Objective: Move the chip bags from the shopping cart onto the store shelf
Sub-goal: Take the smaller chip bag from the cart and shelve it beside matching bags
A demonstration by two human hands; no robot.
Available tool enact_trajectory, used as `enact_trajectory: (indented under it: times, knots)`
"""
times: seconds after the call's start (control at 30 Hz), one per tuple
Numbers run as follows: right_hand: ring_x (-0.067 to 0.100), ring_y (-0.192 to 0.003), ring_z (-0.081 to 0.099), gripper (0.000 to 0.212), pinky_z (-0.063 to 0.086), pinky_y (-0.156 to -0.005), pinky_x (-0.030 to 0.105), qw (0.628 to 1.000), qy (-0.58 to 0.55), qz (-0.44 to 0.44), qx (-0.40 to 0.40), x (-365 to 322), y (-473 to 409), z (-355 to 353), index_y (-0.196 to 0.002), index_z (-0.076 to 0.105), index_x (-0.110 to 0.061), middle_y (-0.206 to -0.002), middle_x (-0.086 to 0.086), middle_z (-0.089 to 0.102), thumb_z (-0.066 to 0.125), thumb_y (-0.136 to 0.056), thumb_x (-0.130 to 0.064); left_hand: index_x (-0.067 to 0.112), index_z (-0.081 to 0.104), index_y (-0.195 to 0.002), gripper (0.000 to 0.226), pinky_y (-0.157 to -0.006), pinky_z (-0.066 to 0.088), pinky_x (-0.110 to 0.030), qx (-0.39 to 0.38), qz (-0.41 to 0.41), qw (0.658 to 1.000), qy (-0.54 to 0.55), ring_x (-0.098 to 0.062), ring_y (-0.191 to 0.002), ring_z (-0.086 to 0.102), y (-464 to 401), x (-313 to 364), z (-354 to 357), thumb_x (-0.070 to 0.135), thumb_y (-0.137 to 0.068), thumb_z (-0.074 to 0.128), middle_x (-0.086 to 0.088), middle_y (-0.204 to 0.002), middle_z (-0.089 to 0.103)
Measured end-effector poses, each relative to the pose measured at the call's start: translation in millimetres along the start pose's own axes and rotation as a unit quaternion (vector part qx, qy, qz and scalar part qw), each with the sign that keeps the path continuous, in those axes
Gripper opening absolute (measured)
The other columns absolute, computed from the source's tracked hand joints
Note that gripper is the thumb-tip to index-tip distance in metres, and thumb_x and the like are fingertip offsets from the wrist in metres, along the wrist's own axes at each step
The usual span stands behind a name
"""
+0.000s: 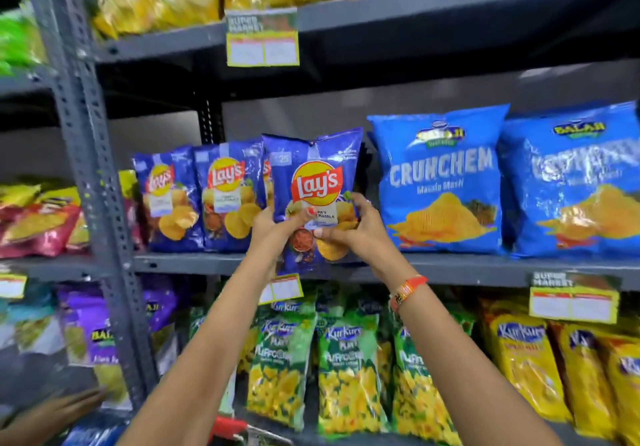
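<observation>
The blue Lay's bag (313, 182) stands upright at the shelf edge (485, 269), gripped low by the left hand (273, 227) and right hand (353, 227). More Lay's bags (197, 199) stand just beyond the left hand, Crunchem bags (440, 182) past the right.

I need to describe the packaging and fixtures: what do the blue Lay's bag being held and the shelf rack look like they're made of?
Lay's bag: looks like thin glossy plastic film, judging by its sharp highlights and crinkles. Shelf rack: seemingly grey painted metal with a matte finish; the upright has punched holes.
</observation>
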State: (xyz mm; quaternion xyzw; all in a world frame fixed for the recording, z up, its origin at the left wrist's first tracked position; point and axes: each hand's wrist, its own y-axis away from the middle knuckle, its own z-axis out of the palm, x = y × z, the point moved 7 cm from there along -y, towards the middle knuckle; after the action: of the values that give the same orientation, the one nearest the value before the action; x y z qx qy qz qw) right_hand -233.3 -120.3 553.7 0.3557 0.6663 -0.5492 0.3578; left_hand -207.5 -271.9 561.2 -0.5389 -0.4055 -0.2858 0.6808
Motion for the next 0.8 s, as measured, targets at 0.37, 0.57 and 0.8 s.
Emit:
enact_trajectory:
  times: [0.37,0.57,0.8]
  knots:
    - [0.018,-0.107,0.057,0.078,0.043,-0.086,0.024,0.991,0.075,-0.005,0.108,11.2,-27.4,6.4,-0.129,0.044,-0.015,-0.126,0.009,0.059,0.084,-0.063,-0.017,0.007,0.047,-0.126,0.053,-0.091,0.048,-0.028,0.049,0.040,0.993,-0.095,-0.018,-0.106,0.056,-37.5,-18.8,2.7,0.010,-0.078,0.069,-0.001,-0.115,0.056]
    - [0.029,-0.120,0.050,0.087,0.045,-0.101,0.038,0.981,0.123,-0.042,0.145,11.0,-21.1,5.2,-0.132,0.040,-0.011,-0.130,0.015,0.052,0.086,-0.059,-0.024,0.013,0.031,-0.140,0.073,-0.108,0.038,-0.041,0.089,0.055,0.988,-0.111,-0.020,-0.129,0.043,-25.0,-28.4,-3.9,0.018,-0.078,0.070,-0.008,-0.144,0.042]
    - [0.030,-0.130,0.041,0.091,0.039,-0.108,0.044,0.981,0.137,-0.035,0.136,16.2,-7.4,-3.3,-0.138,0.033,-0.009,-0.136,0.017,0.045,0.084,-0.063,-0.022,0.019,0.033,-0.139,0.066,-0.106,0.036,-0.036,0.092,0.076,0.986,-0.112,-0.012,-0.126,0.042,-5.4,-27.3,-10.1,0.023,-0.082,0.066,-0.003,-0.144,0.042]
